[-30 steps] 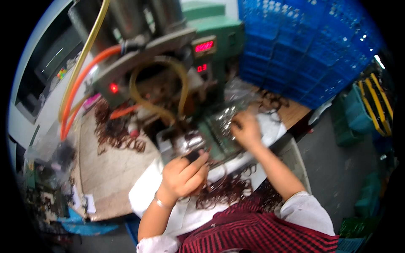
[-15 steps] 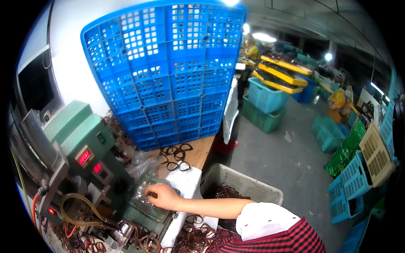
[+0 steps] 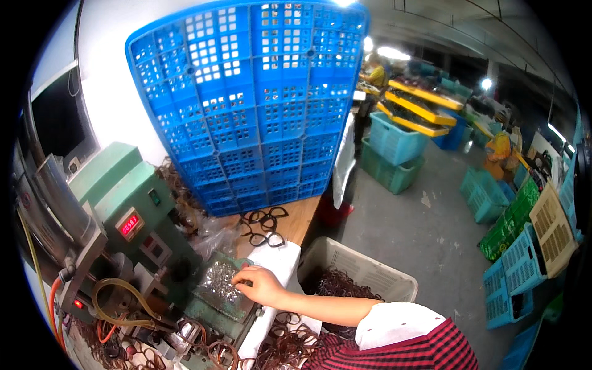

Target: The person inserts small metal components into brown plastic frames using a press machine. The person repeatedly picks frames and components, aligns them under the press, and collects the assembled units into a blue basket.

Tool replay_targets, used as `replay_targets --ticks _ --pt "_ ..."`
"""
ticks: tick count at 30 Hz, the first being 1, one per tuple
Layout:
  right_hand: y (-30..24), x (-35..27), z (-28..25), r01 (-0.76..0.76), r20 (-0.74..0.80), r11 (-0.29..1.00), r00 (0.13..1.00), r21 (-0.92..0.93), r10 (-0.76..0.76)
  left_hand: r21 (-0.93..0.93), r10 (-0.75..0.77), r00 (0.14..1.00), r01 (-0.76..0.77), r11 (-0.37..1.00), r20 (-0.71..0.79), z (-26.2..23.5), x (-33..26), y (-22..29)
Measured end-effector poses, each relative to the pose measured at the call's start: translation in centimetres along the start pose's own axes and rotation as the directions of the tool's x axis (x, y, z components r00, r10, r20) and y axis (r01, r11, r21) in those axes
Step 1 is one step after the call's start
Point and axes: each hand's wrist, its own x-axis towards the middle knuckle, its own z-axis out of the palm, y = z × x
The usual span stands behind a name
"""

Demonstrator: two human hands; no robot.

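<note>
My right hand (image 3: 260, 286) is at the right edge of a heap of small shiny metal pieces (image 3: 223, 280), which lies on the flat green bed (image 3: 216, 317) of a bench machine. Its thumb and fingertips are drawn together in a pinch; whatever is between them is too small to make out. My left hand is out of view. Beside the heap stands the green machine body (image 3: 120, 194), with a lit red display (image 3: 129, 224) and a curved yellowish hose (image 3: 106, 285). Brown eyeglass frames (image 3: 290, 345) lie piled just below my right forearm.
A large blue perforated crate (image 3: 246, 123) stands upright behind the work area. Black eyeglass frames (image 3: 265, 237) lie on the wooden tabletop (image 3: 299, 222). A pale crate (image 3: 370, 268) of brown frames sits right of the bench. Stacked teal crates (image 3: 394, 142) stand farther off.
My right hand has moved slightly right, from over the metal pieces to their edge, uncovering more of the heap. The machine's lower red display has gone dark. The whole view has shifted slightly.
</note>
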Motion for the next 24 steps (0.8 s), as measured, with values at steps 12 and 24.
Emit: replay_targets --ticks 12,24 --pt "-10.5 3.9 5.6 -0.298 0.373 0.796 0.923 0.527 0.099 -0.689 -0.511 0.794 0.167 0.705 -0.330 -7.4 -1.0 12.9" --pt "-12.9 2.5 7.4 -0.399 0.377 0.582 0.911 0.709 0.165 -0.773 -0.251 0.776 -0.422 0.474 -0.578 -20.8 7.3 25.8"
